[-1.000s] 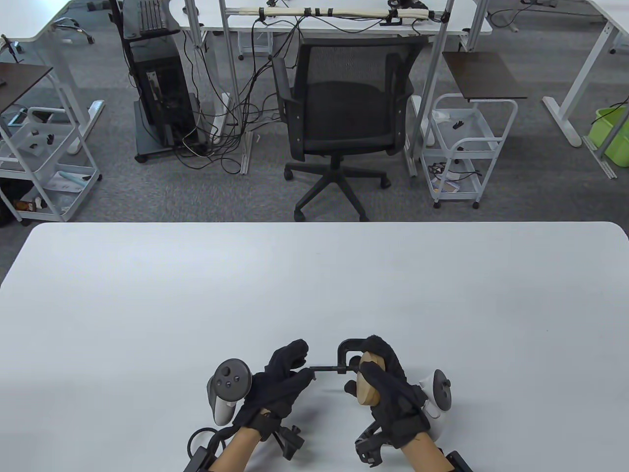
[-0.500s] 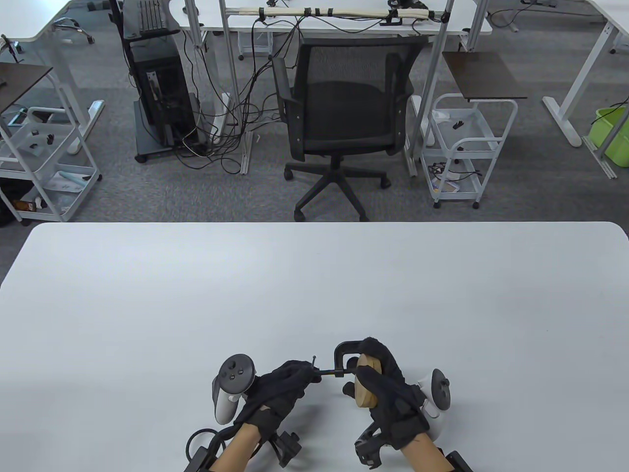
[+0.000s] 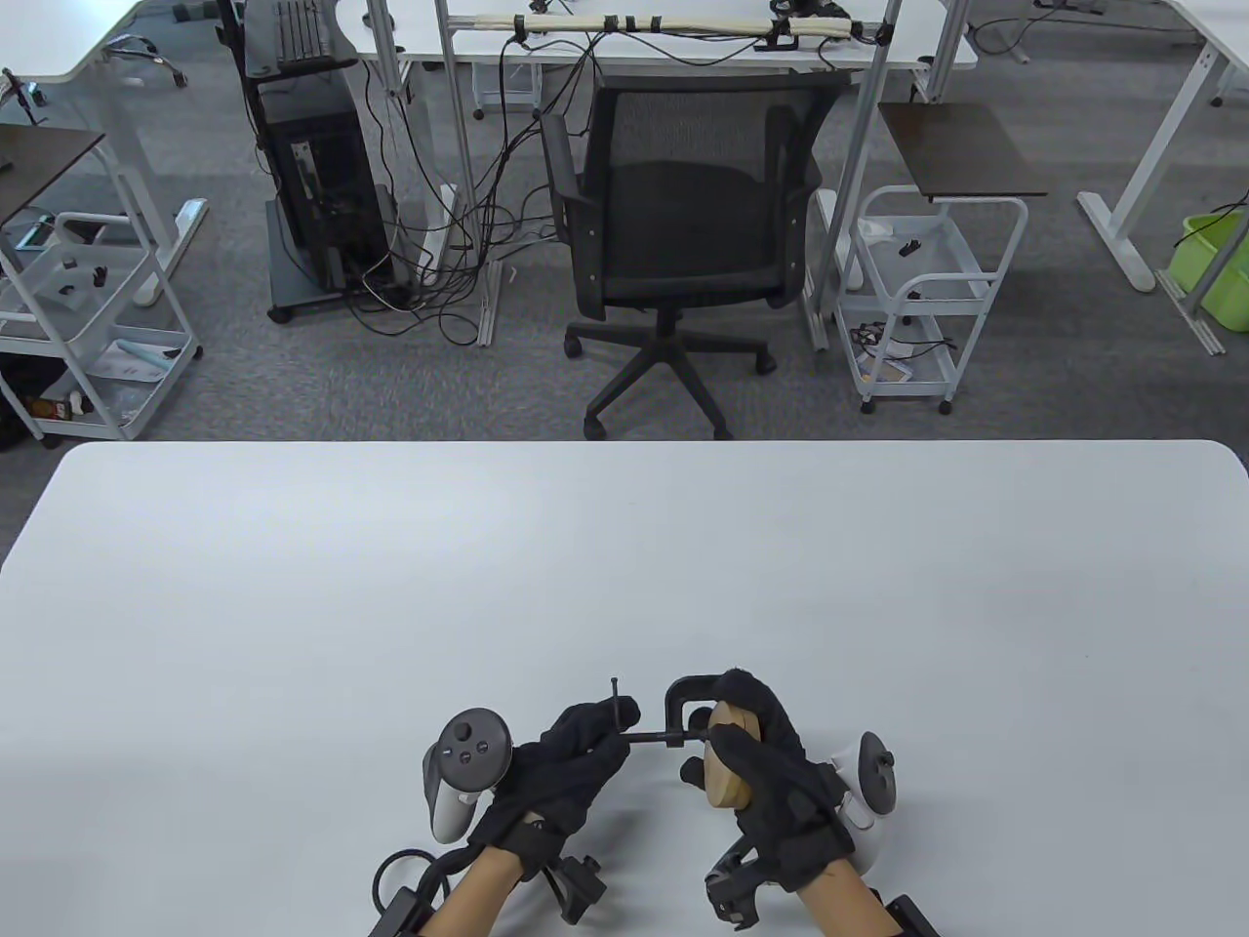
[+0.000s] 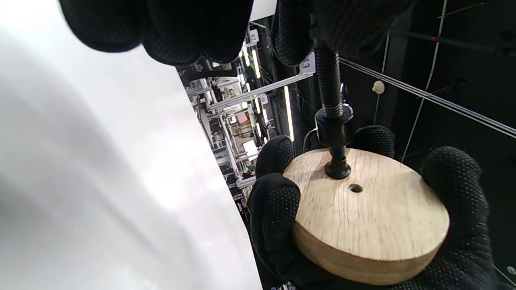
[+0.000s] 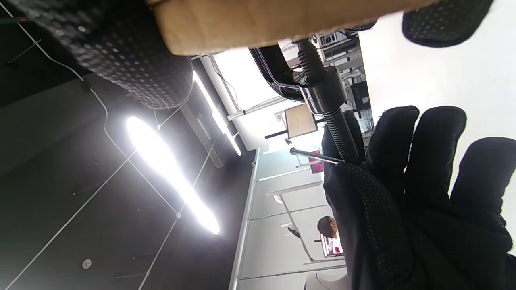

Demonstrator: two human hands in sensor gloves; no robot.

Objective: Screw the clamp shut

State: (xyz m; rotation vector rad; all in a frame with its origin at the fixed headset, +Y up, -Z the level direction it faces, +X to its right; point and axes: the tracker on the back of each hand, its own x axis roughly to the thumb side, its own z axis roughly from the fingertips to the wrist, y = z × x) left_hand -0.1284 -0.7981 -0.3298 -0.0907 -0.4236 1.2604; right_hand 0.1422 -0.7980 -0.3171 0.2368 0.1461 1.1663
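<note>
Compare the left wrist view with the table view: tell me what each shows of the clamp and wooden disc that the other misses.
Left wrist view only: the screw's foot sits on the flat face of the wooden disc, beside a small hole.

Table view only: the clamp's curved frame arches over the disc's far edge, the thin crossbar stands above the left hand, and both hang over the white table.

Both: the left hand's fingers grip the screw's end while the right hand holds the disc.
</note>
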